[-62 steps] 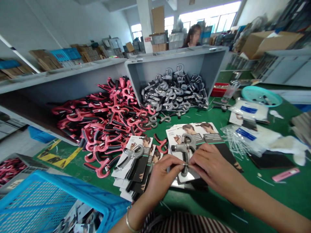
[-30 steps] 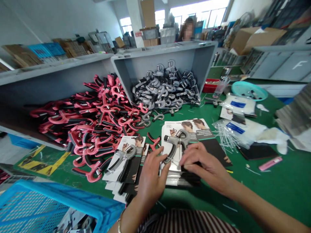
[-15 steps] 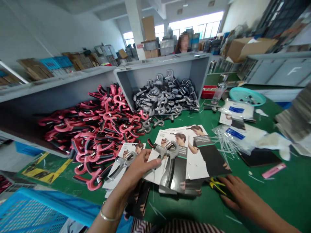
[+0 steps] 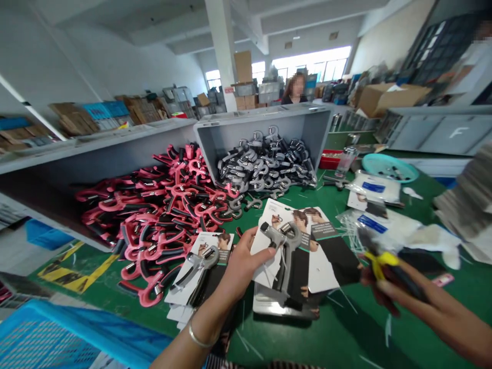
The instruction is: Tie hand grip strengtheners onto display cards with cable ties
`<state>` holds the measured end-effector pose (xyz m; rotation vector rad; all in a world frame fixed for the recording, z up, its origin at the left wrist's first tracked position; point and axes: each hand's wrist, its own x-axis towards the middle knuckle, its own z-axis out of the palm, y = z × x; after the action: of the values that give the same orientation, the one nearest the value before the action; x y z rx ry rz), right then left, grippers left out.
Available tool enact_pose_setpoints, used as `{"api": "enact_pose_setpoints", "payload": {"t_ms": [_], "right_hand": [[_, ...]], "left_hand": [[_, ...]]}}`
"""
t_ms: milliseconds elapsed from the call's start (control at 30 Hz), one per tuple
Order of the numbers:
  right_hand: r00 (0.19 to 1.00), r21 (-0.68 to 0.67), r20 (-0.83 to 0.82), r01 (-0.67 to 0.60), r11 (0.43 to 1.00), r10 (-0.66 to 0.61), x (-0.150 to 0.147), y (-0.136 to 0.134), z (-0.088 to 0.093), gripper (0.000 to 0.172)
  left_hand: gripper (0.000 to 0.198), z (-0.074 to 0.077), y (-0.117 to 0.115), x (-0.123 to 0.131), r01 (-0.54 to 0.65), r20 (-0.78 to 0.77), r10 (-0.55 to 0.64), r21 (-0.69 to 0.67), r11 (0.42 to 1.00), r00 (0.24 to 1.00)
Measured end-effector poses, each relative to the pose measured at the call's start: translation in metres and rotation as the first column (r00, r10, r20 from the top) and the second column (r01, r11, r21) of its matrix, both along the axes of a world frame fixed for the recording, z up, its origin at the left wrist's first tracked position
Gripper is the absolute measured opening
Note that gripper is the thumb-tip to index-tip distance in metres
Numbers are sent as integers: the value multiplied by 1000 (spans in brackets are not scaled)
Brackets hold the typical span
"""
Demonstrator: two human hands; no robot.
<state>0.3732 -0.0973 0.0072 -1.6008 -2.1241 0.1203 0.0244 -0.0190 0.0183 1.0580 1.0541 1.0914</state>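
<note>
My left hand (image 4: 244,264) is closed on a grey and black hand grip strengthener (image 4: 287,264) lying against a printed card (image 4: 269,209), with the thumb pressing on the front. Beneath them are more cards, stacked on the table. Over to the right, my right hand (image 4: 390,292) grips pliers (image 4: 388,259) with yellow and black handles; their jaws are blurred and point up and left. Left of my left forearm, another grey grip strengthener (image 4: 198,269) rests on a card. Several more printed cards (image 4: 323,274) are fanned out between my hands.
Red and black grip strengtheners (image 4: 154,225) spill from a tipped grey bin, and grey ones (image 4: 265,164) fill a second bin (image 4: 200,128). White cable ties (image 4: 349,225), plastic bags (image 4: 372,184) and a teal tray (image 4: 411,174) lie right. A blue basket (image 4: 88,328) stands front left.
My right hand has picked the pliers up from the table and raised them. My left hand has lifted the grip strengthener and its card slightly and shifted right.
</note>
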Motion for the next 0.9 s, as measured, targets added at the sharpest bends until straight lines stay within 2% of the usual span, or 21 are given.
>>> {"api": "enact_pose_setpoints", "payload": {"t_ms": [33, 100, 167, 233, 500, 600, 700, 800, 900], "right_hand": [[989, -15, 97, -108, 994, 109, -14, 11, 13, 56], [919, 71, 350, -220, 973, 182, -38, 35, 30, 66], [824, 144, 540, -288, 947, 169, -56, 53, 37, 72], [770, 167, 621, -317, 934, 150, -68, 64, 38, 69], [787, 184, 604, -292, 939, 126, -82, 68, 41, 67], [786, 230, 612, -280, 932, 85, -88, 68, 47, 71], [747, 245, 661, -305, 920, 72, -96, 68, 54, 74], [741, 159, 657, -318, 935, 140, -101, 71, 55, 66], [765, 47, 613, -286, 957, 199, -101, 71, 49, 65]], "left_hand": [[57, 0, 1, 4, 15, -11, -15, -2, 1000, 1000], [54, 0, 3, 6, 29, -28, -29, 0, 1000, 999], [52, -1, 4, 5, 33, -50, -33, 13, 999, 998], [51, -1, 4, 2, 38, -75, -36, 27, 999, 997], [50, -1, 9, -4, 47, -183, -36, 56, 997, 983], [50, -1, 10, -3, 56, -162, -45, 62, 996, 986], [54, -6, 13, -1, 31, -107, -25, 46, 998, 994], [62, -19, 20, 1, 11, -34, -11, 10, 1000, 999], [65, -31, 21, 1, 42, 64, -41, -28, 999, 997]]}}
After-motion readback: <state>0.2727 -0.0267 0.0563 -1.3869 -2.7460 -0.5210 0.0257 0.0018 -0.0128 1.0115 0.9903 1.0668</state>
